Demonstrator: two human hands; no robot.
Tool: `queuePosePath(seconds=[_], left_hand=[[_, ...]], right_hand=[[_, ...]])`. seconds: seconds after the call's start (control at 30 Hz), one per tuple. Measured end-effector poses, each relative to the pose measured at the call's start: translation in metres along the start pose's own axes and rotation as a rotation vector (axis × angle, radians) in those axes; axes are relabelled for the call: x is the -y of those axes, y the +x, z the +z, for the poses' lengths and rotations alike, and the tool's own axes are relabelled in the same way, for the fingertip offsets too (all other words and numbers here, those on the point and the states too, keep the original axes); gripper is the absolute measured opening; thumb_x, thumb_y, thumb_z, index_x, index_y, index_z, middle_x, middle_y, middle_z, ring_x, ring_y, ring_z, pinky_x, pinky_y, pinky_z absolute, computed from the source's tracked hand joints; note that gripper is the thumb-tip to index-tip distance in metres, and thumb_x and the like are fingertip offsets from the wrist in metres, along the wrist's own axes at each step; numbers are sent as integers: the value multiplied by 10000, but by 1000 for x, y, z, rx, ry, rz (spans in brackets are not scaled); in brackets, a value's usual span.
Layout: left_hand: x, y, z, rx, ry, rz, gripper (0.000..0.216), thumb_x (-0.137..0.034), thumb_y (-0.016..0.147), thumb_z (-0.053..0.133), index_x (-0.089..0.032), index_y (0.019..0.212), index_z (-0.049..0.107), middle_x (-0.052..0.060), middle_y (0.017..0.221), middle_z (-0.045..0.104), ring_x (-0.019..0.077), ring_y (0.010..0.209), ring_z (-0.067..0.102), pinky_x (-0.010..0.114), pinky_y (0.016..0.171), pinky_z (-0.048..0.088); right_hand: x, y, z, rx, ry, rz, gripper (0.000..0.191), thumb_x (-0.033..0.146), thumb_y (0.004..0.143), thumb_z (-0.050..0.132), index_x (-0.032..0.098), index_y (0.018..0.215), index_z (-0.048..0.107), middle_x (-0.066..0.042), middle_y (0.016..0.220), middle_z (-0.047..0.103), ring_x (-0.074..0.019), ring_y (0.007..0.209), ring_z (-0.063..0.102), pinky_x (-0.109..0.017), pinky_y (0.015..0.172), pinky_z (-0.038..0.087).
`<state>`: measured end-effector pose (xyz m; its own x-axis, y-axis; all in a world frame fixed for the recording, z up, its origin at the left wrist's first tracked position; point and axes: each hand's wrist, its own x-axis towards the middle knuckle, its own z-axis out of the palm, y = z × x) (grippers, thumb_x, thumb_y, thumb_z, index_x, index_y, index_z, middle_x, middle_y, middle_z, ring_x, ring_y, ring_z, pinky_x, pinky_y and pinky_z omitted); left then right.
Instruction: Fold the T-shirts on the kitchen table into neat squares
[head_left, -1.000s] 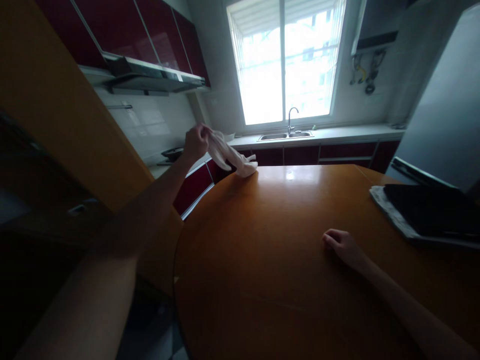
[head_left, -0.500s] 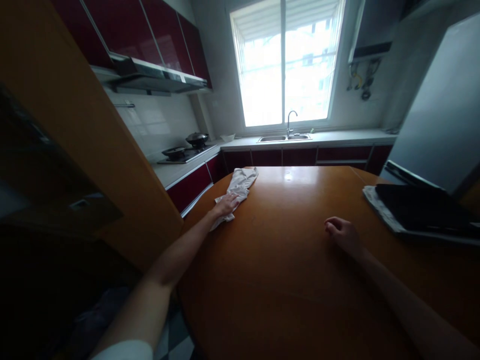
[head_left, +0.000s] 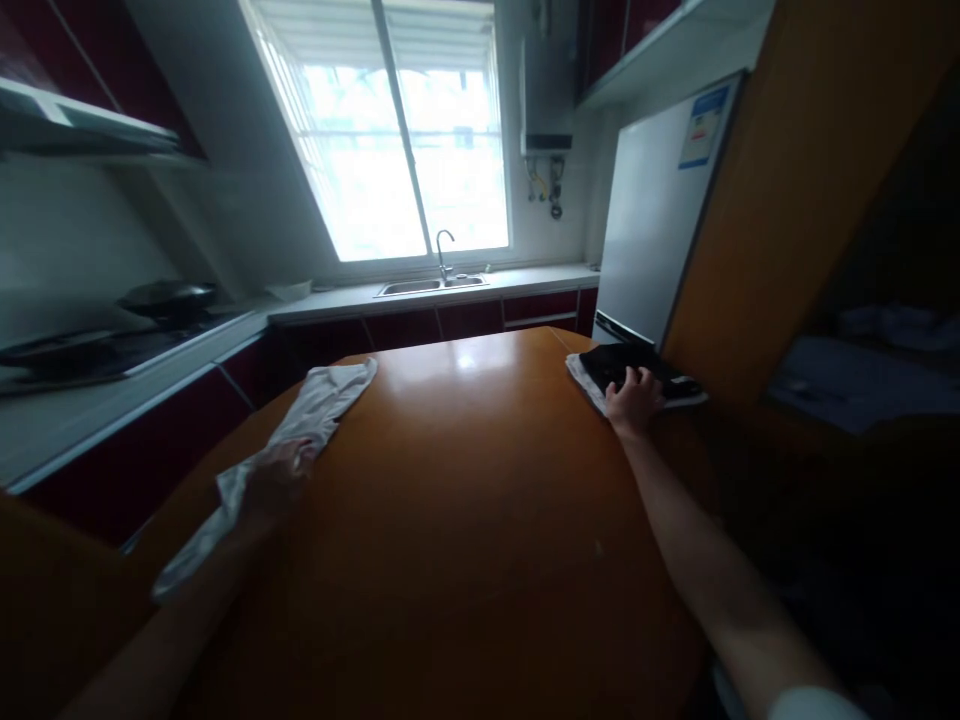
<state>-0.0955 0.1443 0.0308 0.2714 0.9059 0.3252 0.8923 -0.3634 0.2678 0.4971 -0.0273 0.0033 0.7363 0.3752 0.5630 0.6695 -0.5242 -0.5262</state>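
My left hand (head_left: 279,478) rests on a long white cloth (head_left: 319,400) along the left edge of the wooden table (head_left: 457,460). Its fingers look bent, but dimness and blur hide whether they grip the fabric. Over on the right, my right hand (head_left: 634,402) touches a flat, folded black cloth (head_left: 622,362) with its fingers apart and slightly curved. Under the black cloth a white layer (head_left: 589,388) shows at the left side.
A grey-white refrigerator (head_left: 656,220) and a wooden panel (head_left: 780,200) stand beyond the right side. The sink (head_left: 420,288) is set in the counter under the window. At the left a covered pan (head_left: 169,297) sits on the stove.
The view has turned right. My right hand has moved from the bare tabletop onto the black cloth, and its fingers have spread. My left hand is still on the white cloth.
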Motion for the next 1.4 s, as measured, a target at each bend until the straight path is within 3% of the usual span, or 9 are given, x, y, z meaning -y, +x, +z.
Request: queuePosePath(seconds=[0.1, 0.23, 0.37, 0.6, 0.73, 0.9, 1.07, 1.2, 1.4], left_hand=[[-47, -2, 20, -215, -95, 60, 437, -508, 837, 339, -368, 1089, 668, -30, 1163, 738, 308, 1198, 629, 438, 1073, 461], [-100, -9, 49, -172, -258, 212, 361, -464, 867, 383, -305, 962, 693, 50, 1078, 738, 295, 1074, 683, 405, 1001, 511], [-115, -18, 64, -131, -361, 314, 352, -460, 894, 422, -237, 906, 694, 71, 994, 740, 276, 978, 703, 394, 926, 539], [-119, -33, 56, -200, -532, 204, 352, -426, 939, 457, -180, 1020, 695, 81, 1026, 750, 242, 979, 702, 377, 917, 537], [-126, -43, 53, -65, -589, 312, 369, -440, 973, 492, -187, 1138, 703, 96, 1109, 735, 236, 1029, 684, 381, 923, 534], [-134, -58, 44, 206, -513, 622, 330, -449, 992, 546, -210, 1063, 762, 84, 1054, 709, 205, 1008, 650, 346, 946, 499], [-139, -65, 32, 219, -537, 724, 350, -470, 980, 581, -189, 974, 790, 90, 974, 681, 198, 951, 635, 328, 890, 504], [-141, -67, 25, 288, -531, 847, 311, -472, 895, 710, -193, 1015, 779, 106, 1026, 712, 230, 999, 645, 375, 935, 498], [-158, -81, 14, 141, -571, 858, 209, -348, 974, 612, -183, 1005, 737, 118, 1103, 711, 212, 1029, 671, 352, 947, 523]], right_hand=[[-5, 2, -6, 93, -14, 41, 294, 234, 886, 536, 148, 1110, 706, -206, 1220, 631, -393, 1202, 481, -575, 987, 342], [1, 1, -15, 116, 75, -31, 254, 179, 913, 499, 135, 1044, 712, -190, 1127, 671, -328, 1101, 572, -477, 977, 394], [47, -30, -31, 197, 318, -209, 200, 204, 918, 539, 138, 999, 709, -163, 1051, 693, -283, 999, 632, -390, 910, 466], [126, -142, -70, 1074, 902, -841, 233, 355, 939, 636, 233, 1103, 747, -60, 1122, 716, -186, 917, 670, -307, 793, 546], [116, -153, -55, 811, 740, -820, 202, 280, 939, 631, 241, 1095, 754, -90, 1137, 701, -248, 1089, 614, -429, 993, 490], [110, -164, -39, 864, 677, -875, 233, 344, 943, 647, 242, 1127, 747, -92, 1111, 689, -251, 1067, 612, -421, 978, 497], [118, -190, -53, 913, 668, -1032, 223, 313, 897, 711, 283, 1114, 755, -54, 999, 681, -222, 955, 633, -346, 861, 523], [123, -195, -59, 724, 765, -922, 148, 247, 957, 606, 261, 896, 740, -40, 882, 652, -203, 867, 620, -321, 776, 501], [126, -197, -68, 677, 998, -921, 88, 238, 981, 560, 242, 957, 645, -12, 816, 656, -168, 724, 605, -299, 676, 476]])
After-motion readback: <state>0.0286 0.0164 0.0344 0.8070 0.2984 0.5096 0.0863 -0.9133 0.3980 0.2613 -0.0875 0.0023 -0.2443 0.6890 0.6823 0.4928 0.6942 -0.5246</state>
